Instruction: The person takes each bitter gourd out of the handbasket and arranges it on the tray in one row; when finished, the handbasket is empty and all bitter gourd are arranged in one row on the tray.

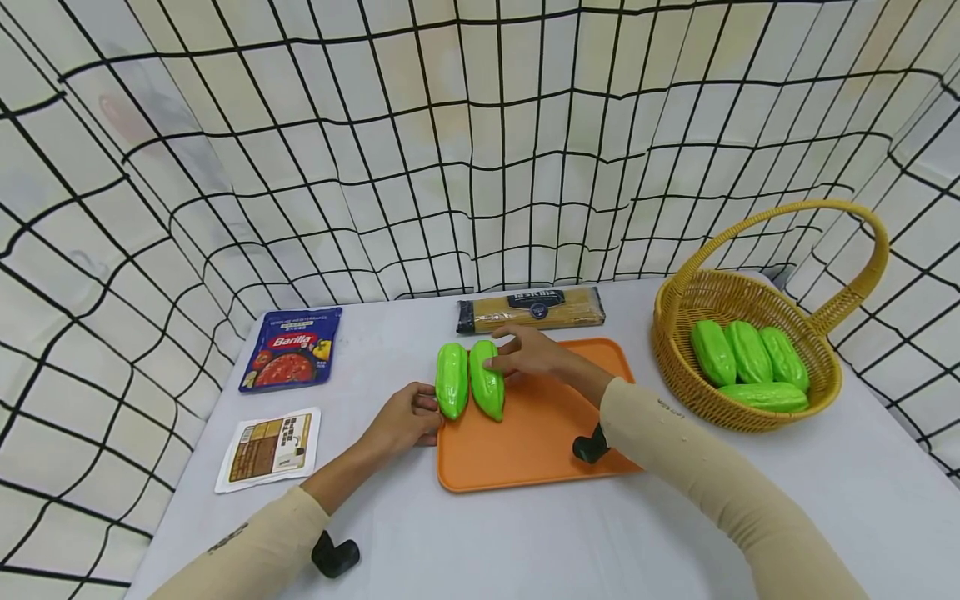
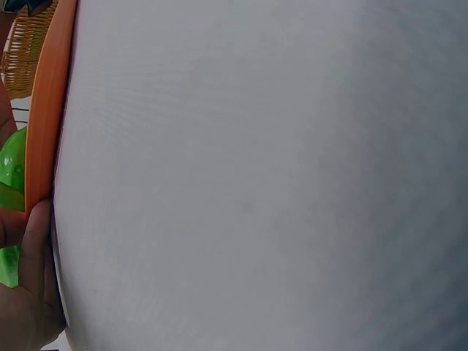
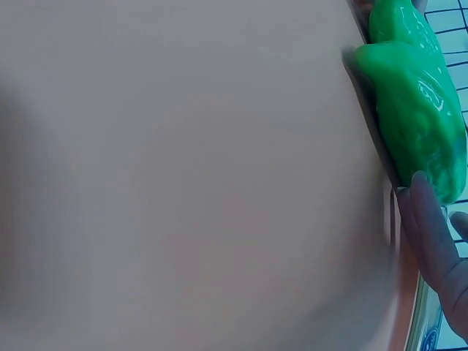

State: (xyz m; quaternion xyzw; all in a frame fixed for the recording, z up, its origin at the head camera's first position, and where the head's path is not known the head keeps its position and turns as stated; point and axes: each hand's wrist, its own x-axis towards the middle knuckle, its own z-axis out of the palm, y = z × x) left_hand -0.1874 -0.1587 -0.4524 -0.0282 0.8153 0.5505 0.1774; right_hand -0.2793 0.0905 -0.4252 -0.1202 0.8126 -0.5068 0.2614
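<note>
Two green fruits (image 1: 452, 382), lengthwise front-to-back

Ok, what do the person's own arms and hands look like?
The left sleeve and right sleeve are long and cream, each with small dark markings. A black, bent piece shows beside each sleeve. The left hand and right hand wear no gloves.

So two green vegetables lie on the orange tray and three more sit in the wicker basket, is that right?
Not quite: the wicker basket holds four green vegetables, not three. The head view shows three side by side and a fourth lying across in front of them. The two on the orange tray are as you said.
</note>
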